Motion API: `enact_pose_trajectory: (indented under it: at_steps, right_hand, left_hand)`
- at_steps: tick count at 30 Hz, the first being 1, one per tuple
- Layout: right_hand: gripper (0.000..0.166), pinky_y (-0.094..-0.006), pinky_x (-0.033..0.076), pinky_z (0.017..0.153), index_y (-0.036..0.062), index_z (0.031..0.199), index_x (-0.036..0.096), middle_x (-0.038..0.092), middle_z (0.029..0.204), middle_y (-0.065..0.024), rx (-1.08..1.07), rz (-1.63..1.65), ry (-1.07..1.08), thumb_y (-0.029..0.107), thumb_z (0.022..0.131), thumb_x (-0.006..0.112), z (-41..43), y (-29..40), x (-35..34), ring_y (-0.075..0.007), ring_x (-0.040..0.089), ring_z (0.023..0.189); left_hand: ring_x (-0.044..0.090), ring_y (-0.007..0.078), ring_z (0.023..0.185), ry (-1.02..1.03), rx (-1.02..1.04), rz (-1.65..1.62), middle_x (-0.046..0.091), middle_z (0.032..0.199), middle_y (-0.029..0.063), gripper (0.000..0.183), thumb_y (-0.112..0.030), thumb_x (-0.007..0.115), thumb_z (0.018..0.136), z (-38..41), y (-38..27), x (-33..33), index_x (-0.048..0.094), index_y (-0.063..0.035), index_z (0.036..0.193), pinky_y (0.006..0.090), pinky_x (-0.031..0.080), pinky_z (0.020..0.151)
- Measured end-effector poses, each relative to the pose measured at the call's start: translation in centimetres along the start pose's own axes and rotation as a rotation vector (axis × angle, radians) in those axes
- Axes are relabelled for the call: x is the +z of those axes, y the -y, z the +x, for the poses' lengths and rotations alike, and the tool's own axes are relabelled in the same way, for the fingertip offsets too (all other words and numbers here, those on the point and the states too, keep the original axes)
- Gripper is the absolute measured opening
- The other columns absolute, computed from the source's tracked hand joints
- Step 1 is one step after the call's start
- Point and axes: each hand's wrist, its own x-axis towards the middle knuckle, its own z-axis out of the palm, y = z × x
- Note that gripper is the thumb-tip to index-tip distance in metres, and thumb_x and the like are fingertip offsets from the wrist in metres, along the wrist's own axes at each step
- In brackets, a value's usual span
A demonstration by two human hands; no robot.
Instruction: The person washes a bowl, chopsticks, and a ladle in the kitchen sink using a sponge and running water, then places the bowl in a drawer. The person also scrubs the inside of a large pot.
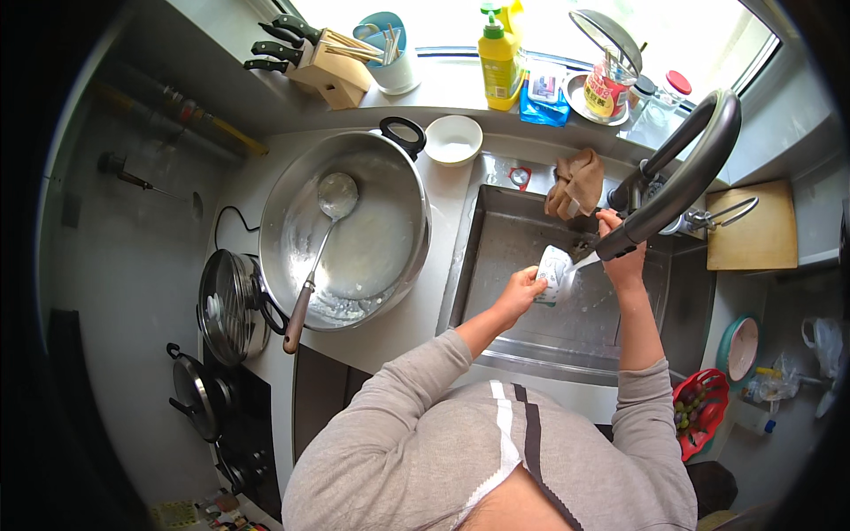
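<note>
My left hand (521,295) holds a small white patterned bowl (552,273), tilted over the steel sink (505,318). Water streams from the dark grey faucet (697,176) onto the bowl's right side. My right hand (624,265) is raised by the faucet, partly hidden behind its spout head; its fingertips are near the faucet's base, and what they touch is unclear. A brown cloth (576,182) hangs over the sink's back edge, just left of the faucet.
Left of the sink stand a large steel pot (412,265) with a ladle (309,285) in it and a white bowl (453,141). Bottles (499,70) and a knife block (332,73) line the windowsill. A cutting board (754,229) and red fruit basket (704,411) are at right.
</note>
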Motion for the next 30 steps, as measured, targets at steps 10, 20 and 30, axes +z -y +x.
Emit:
enact_pose_trajectory:
  at_steps: [10,20,30]
  right_hand:
    - [0.018,-0.0351,0.052,0.07,0.0019,0.099,0.067,0.068,0.082,-0.0168,0.178,0.086,0.186,0.006,0.085,0.057,0.9,1.8,8.5,-0.0282,0.067,0.075]
    - [0.029,-0.0455,0.049,0.083,0.0056,0.108,0.059,0.055,0.118,-0.0157,-0.037,-0.136,0.528,0.012,0.08,0.065,6.2,3.7,26.4,-0.037,0.058,0.101]
    - [0.019,-0.0302,0.05,0.064,0.0011,0.097,0.061,0.063,0.084,-0.0081,0.612,0.613,0.387,0.02,0.092,0.061,2.9,3.8,19.4,-0.0172,0.061,0.072]
  left_hand:
    - [0.051,0.007,0.085,-0.086,0.013,0.185,0.06,0.089,-0.0008,0.018,-0.014,0.052,0.095,-3.5,-0.2,-4.3,0.061,-0.0004,0.103,0.0246,0.041,0.079]
    - [0.055,0.0131,0.102,-0.166,0.08,-0.602,0.062,0.109,0.0044,0.023,-0.015,0.047,0.096,-9.1,0.3,-8.3,0.056,-0.0027,0.114,0.0296,0.038,0.095]
    - [0.056,0.0219,0.111,-0.198,0.065,-1.04,0.06,0.118,0.0089,0.031,-0.021,0.045,0.096,-13.4,0.2,-8.7,0.053,-0.0017,0.12,0.0381,0.039,0.102]
